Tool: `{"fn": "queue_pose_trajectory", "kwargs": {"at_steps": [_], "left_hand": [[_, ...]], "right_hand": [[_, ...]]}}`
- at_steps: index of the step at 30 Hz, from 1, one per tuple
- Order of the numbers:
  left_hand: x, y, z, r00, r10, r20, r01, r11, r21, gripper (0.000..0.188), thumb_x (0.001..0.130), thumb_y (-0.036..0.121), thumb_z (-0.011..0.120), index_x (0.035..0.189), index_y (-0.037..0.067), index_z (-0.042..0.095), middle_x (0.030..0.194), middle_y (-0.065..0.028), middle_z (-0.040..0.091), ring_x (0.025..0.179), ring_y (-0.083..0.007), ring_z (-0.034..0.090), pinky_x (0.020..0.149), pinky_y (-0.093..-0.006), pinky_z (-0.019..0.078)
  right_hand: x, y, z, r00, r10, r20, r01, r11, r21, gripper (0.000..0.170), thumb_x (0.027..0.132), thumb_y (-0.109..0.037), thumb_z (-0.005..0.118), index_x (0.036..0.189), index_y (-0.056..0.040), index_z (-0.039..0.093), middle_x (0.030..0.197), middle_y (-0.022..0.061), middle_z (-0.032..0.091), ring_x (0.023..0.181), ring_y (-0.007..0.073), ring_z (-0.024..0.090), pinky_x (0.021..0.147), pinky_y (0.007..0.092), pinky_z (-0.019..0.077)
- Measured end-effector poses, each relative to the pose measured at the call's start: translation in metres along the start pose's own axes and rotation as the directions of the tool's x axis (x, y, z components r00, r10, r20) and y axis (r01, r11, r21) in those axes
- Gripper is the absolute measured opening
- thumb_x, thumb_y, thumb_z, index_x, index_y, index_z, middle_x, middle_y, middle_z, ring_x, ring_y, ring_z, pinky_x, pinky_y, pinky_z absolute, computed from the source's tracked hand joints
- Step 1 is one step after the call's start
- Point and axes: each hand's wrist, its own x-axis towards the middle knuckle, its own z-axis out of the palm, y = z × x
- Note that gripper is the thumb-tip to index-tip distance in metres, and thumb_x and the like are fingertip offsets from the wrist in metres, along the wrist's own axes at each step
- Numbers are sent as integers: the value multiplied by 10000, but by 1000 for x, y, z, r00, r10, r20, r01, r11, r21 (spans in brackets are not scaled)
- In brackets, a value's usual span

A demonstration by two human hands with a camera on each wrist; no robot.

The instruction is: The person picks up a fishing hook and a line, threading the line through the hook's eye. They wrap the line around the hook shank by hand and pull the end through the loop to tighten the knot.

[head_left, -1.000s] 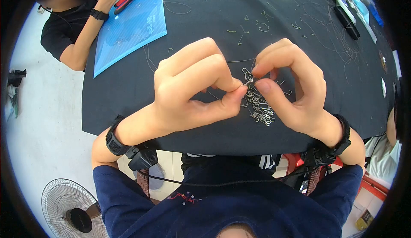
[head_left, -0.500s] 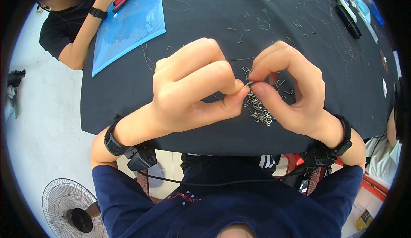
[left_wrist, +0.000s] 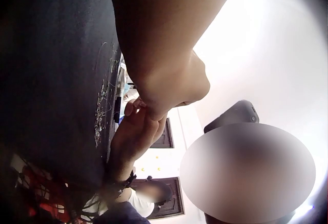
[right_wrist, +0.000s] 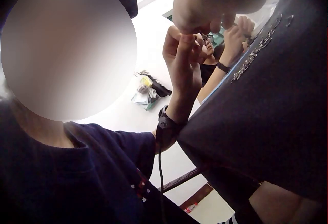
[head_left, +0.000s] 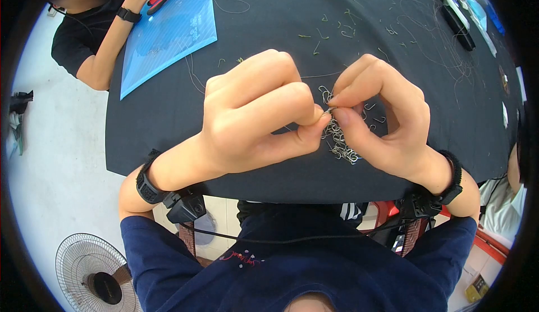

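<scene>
In the head view my left hand (head_left: 252,110) pinches a small fish hook (head_left: 328,110) between thumb and forefinger, its other fingers curled. My right hand (head_left: 387,115) meets it there, thumb and forefinger pinched at the same spot. Most of the hook is hidden by the fingertips. A thin fishing line (head_left: 320,76) runs behind the hands toward the right fingers. Beneath the fingertips, a pile of silvery fish hooks (head_left: 343,150) lies on the black cloth. The left wrist view shows my left hand (left_wrist: 171,83) held above the table, with the pile beyond.
A blue plastic folder (head_left: 168,42) lies at the far left, red-handled pliers (head_left: 163,0) on it. Another person's arm (head_left: 115,42) reaches over that side. Loose hooks (head_left: 348,31) and tangled line (head_left: 432,42) are scattered farther back on the black table cloth (head_left: 269,171).
The right thumb and forefinger, apart a second ago, have closed together at the left fingertips. Both hands have shifted slightly, and the shiny hook end between them is now more covered.
</scene>
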Motion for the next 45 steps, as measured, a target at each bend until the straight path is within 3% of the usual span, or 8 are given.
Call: {"fn": "queue_pose_trajectory", "kwargs": {"at_steps": [11, 14, 17, 20, 26, 36, 45], "left_hand": [[-1, -3, 1, 999, 26, -21, -27, 1000, -13, 189, 623, -25, 765, 732, 23, 618, 678, -48, 507, 573, -143, 481, 494, -242, 351], [0, 4, -2, 995, -96, -9, 96, 995, -19, 209, 637, -15, 777, 790, 24, 640, 717, -53, 549, 597, -139, 502, 514, -235, 364], [-1, -1, -2, 999, 8, -42, -6, 999, 44, 267, 635, -3, 793, 869, 33, 669, 783, -54, 584, 622, -129, 516, 532, -227, 371], [-1, 0, -11, 995, 98, 28, -101, 986, 135, 333, 622, 5, 792, 934, 57, 687, 834, -44, 593, 640, -119, 517, 540, -223, 372], [-2, 8, -13, 978, 207, 8, -195, 908, 370, 428, 565, 55, 809, 974, 107, 697, 913, -27, 594, 686, -126, 531, 547, -206, 394], [-1, 11, -17, 965, 258, 36, -247, 863, 441, 440, 573, 72, 824, 991, 114, 694, 901, -15, 580, 656, -130, 514, 516, -208, 388], [-3, 9, -18, 956, 288, 55, -282, 854, 438, 461, 585, 61, 824, 1022, 117, 685, 916, -14, 566, 672, -132, 509, 506, -205, 398]], "right_hand": [[0, 0, -2, 999, -39, -18, 38, 999, -20, 159, 700, 101, 623, 830, 18, 585, 807, 98, 581, 647, 116, 498, 574, 227, 408], [-1, 2, -4, 995, -91, -32, 89, 994, -57, 181, 730, 96, 608, 894, 29, 570, 867, 115, 578, 693, 123, 514, 606, 225, 419], [-1, 2, -4, 994, -89, -56, 86, 995, -41, 205, 770, 74, 583, 969, 39, 547, 936, 135, 568, 746, 133, 525, 641, 230, 426], [1, -2, -4, 995, -18, -98, 20, 1000, 21, 223, 794, 47, 562, 1014, 39, 526, 983, 145, 556, 780, 147, 524, 664, 233, 424], [4, -2, -8, 992, -111, 58, 115, 992, -52, 165, 772, 30, 589, 934, 24, 555, 895, 129, 568, 751, 156, 525, 639, 235, 413], [5, 1, -7, 959, -283, -10, 282, 957, -67, 195, 712, 74, 606, 886, 1, 562, 830, 115, 574, 712, 172, 528, 614, 262, 423], [5, 0, -5, 948, -317, -3, 315, 941, -121, 205, 701, 57, 665, 875, -12, 583, 805, 102, 586, 698, 184, 532, 611, 275, 428]]}}
